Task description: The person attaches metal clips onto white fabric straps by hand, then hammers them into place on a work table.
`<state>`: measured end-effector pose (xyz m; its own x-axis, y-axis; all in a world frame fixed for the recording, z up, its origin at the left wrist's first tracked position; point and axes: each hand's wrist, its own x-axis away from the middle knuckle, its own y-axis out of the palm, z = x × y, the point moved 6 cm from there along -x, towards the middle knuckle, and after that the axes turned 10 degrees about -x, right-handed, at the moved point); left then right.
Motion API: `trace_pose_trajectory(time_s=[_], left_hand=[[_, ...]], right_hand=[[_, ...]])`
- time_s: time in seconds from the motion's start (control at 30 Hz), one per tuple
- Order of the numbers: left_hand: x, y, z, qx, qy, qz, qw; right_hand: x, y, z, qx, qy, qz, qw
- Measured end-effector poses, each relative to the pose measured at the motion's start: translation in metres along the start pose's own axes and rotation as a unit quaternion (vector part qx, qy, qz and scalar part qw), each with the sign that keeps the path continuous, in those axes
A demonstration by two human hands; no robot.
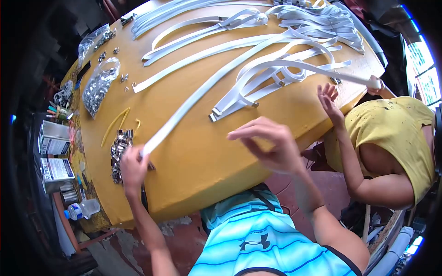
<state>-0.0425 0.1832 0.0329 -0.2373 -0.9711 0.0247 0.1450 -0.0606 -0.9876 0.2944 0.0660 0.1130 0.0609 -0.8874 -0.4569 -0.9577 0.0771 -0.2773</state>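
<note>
Four hands (133, 168) (269, 142) (329, 99) (375, 83), two tins (54, 139) (56, 170), one bottle (84, 209)

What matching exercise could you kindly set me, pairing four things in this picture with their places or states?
Things:
1. left hand
2. right hand
3. clear bag of metal fittings
4. water bottle

Places or states:
A. lying beside the cans at the edge of the table
B. fingers spread, holding nothing
C. pinching the end of a long white strap
D. resting on the table among small loose metal pieces

Pairs: 1-C, 2-B, 3-D, 4-A.
</note>
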Motion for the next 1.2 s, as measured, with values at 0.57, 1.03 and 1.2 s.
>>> trace_pose_trajectory(time_s=[0.57, 1.03, 1.2], left_hand=[[0.058, 0.065, 0.074, 0.117, -0.015, 0.203, 0.972], [0.090, 0.016, -0.104, 0.011, -0.205, 0.196, 0.959], [0.083, 0.024, -0.095, -0.041, -0.195, 0.234, 0.952]], right_hand=[[0.037, 0.113, 0.104, 0.028, 0.022, -0.066, 0.997], [0.044, 0.105, 0.109, 0.020, 0.072, -0.037, 0.996], [0.043, 0.106, 0.107, 0.025, 0.082, -0.047, 0.995]])
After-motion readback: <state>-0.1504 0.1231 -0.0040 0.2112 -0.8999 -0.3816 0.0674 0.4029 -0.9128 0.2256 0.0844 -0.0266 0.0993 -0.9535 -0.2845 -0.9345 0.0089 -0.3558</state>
